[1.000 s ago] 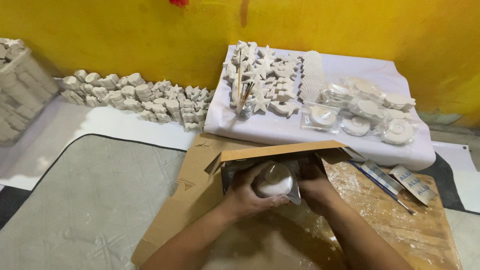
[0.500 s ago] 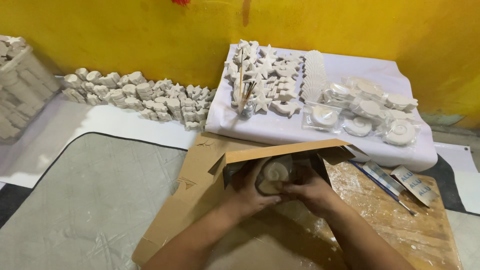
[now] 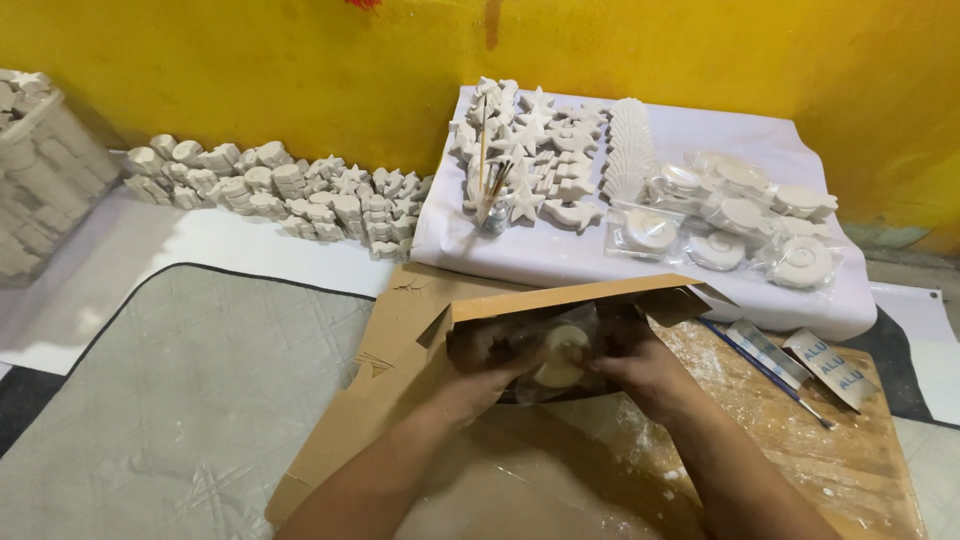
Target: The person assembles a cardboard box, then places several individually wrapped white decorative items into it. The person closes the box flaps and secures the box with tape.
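Both hands busy inside the opening of a cardboard box lying on its side at the far edge of a wooden board. Left hand curled around the near-left side of a pale round plaster piece, fingers closed on it through what looks like clear plastic wrap. Right hand closed on the piece from the right, thumb and fingertips pinching wrap or rim; hard to tell which in the shade of the flap.

Piece held just inside the box mouth, above the board's far middle, clear of the box floor as far as can be judged. A disc rather than a long thing: flat face turned up and toward the camera, tilted slightly left, so no true long axis, only the disc's plane running roughly left to right.

To do this well: support from below with the left palm, keep pressure on the rim and off the face, since plaster chips easily. Keep the wrap smooth and taut with the right fingertips, no twisting. Keep low over the board.

Beyond, on a white cloth against the yellow wall: star shapes, brushes in a jar, wrapped discs. A brush at the board's right edge.
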